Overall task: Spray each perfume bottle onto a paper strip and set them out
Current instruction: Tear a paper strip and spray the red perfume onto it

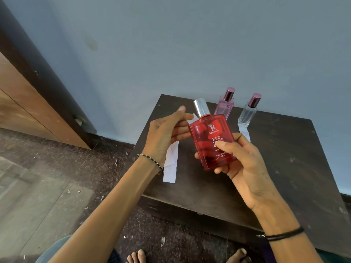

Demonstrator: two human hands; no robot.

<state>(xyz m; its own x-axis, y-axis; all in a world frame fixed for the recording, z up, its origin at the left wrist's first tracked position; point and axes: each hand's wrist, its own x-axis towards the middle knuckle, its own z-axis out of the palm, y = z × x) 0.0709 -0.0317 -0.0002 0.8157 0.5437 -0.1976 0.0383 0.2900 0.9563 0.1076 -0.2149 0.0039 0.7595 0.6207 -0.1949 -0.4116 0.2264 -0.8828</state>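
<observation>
The right hand [245,164] grips a red perfume bottle [212,141] above the dark wooden table [284,168], thumb across the front face and fingers wrapped behind the lower body. The bottle's long axis runs near upright, tilted slightly so that its silver cap [201,107] leans up and to the left, away from the camera; the printed face is turned toward the viewer. White lettering on it reads "Ramsons" under a small deer emblem, then "RED", a large partly covered "Z", and "EAU DE PARFUM" with "100 ml", the thumb hiding part of these lines.

The left hand [165,135], just left of the bottle, pinches a white paper strip [171,162] between thumb and fingers; the strip hangs down from the hand, its upper end showing beside the bottle's shoulder and its lower end reaching toward the table's left edge. A beaded bracelet [150,161] circles the left wrist, black thread bands [284,234] the right.

At the table's far edge, against the blue wall [190,44], stand a pink perfume bottle [224,107] marked with a small "Z" and, to its right, a clear perfume bottle [247,114], both upright with dark mauve caps. A second paper strip [245,132] lies in front of the clear bottle.
</observation>
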